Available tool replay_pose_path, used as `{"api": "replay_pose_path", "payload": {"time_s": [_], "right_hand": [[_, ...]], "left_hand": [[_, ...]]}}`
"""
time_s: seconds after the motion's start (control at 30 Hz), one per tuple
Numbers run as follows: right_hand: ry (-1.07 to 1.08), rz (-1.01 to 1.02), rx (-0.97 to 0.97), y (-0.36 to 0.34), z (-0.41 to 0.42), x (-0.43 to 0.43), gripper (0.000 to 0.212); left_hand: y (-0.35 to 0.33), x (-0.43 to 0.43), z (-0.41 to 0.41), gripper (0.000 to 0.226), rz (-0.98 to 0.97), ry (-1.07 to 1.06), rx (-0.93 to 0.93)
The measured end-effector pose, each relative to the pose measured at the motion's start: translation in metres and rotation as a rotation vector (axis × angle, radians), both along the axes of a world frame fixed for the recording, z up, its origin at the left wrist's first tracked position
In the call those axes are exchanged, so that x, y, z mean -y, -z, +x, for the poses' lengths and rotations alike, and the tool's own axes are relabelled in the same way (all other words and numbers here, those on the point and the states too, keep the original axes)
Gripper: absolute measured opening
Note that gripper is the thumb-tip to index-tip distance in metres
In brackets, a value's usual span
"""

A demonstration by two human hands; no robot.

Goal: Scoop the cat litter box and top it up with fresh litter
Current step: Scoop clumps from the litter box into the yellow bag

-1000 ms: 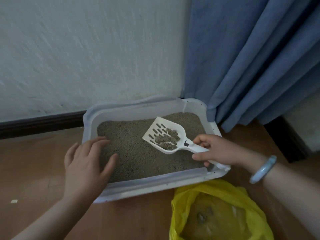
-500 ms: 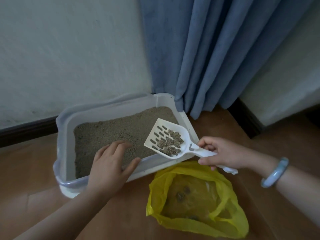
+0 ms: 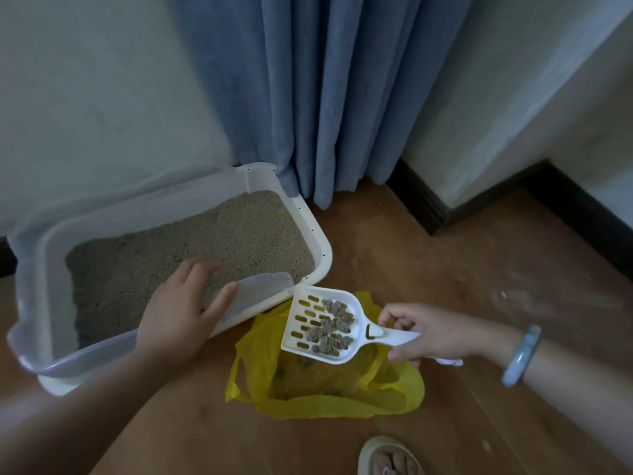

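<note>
Head view: my right hand (image 3: 435, 332) pinches the handle of the white scoop (image 3: 359, 332) between thumb and curled fingers. The scoop is roughly level, with grey clumps (image 3: 330, 329) lying in it, over the open mouth of the yellow bag (image 3: 325, 395). The bag sits on the floor (image 3: 428, 255) just off the near right corner of the litter box (image 3: 322, 248). My left hand (image 3: 178, 313) rests on the box's near rim, fingers spread. Tipping looks next to me. I'd lower the scoop into the bag's mouth first, then roll my wrist slowly so nothing lands on the floor.
</note>
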State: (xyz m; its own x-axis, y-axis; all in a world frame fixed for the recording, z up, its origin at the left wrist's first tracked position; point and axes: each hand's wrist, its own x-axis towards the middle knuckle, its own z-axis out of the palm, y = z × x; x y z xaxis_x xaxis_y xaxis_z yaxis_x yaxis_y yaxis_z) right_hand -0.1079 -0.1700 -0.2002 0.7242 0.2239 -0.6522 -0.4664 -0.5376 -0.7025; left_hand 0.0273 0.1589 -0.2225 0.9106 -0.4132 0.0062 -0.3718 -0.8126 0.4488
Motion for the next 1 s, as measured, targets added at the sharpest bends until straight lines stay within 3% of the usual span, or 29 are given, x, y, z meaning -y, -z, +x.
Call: {"api": "replay_pose_path", "payload": {"time_s": [0.5,0.7,0.9,1.0], "right_hand": [[-0.051,-0.060,-0.033,0.033,-0.008,-0.004,0.031],[0.031,-0.029,0.021,0.036,-0.012,-0.007,0.001],[-0.019,-0.131,0.198,0.037,-0.017,-0.004,0.026],[-0.124,-0.294,0.332,0.034,-0.018,-0.004,0.033]], "left_hand": [[0.008,-0.002,0.001,0.040,0.037,0.008,0.019],[0.005,0.000,0.000,0.043,0.038,0.003,0.024],[0.002,0.002,-0.002,0.046,0.022,0.004,0.025],[0.002,0.001,-0.002,0.046,0.015,-0.003,0.024]]}}
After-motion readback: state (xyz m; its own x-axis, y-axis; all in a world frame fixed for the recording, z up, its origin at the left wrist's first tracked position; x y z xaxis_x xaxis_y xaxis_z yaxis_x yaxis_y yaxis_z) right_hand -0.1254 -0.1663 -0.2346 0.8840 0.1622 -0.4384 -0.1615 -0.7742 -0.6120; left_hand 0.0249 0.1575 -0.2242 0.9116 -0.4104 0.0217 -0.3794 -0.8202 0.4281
